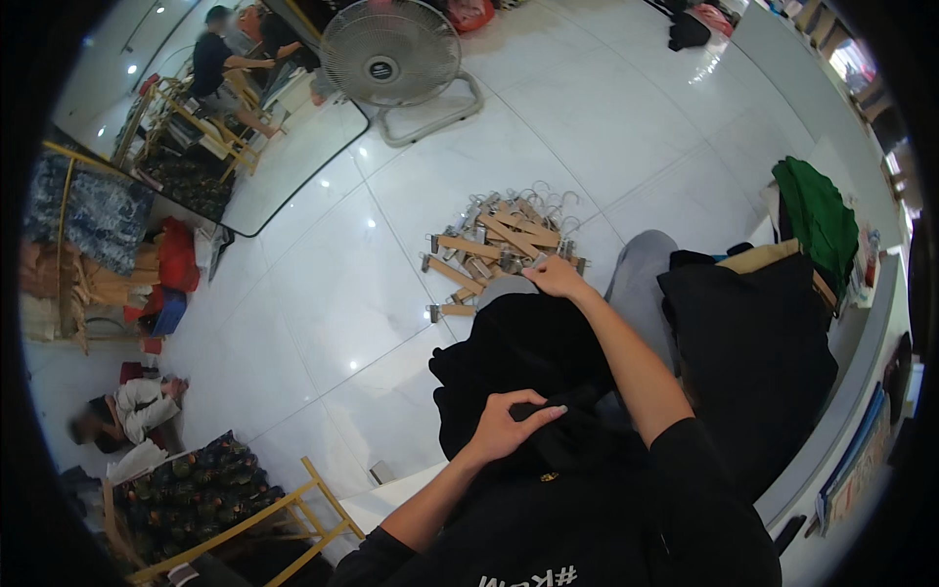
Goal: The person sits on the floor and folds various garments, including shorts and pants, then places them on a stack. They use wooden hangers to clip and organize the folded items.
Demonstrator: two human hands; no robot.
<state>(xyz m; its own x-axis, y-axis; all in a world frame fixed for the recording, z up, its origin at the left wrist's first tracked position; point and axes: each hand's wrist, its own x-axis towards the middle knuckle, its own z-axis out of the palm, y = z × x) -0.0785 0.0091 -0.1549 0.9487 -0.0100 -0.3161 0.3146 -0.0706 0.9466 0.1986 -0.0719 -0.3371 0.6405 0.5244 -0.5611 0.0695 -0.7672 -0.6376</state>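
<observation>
A black garment [528, 337] lies bunched across the lap. My left hand [517, 425] is over its near part, with thumb and fingertips at a dark fold; whether cloth is pinched between them does not show clearly. My right hand [556, 277] reaches forward to the far edge of the lap, its fingertips at a clip hanger [513, 236] of wood and metal. That hanger lies on a pile of similar clip hangers on the tiled floor, just beyond the knees. A grey knee [638, 264] shows right of my right hand.
Folded dark clothes [748, 352] are stacked at the right, near a green garment [818, 220]. A floor fan [389, 59] stands ahead beside a large mirror [293, 169]. A yellow metal rack [308, 499] with patterned cloth is at lower left; another person [139, 411] sits at far left.
</observation>
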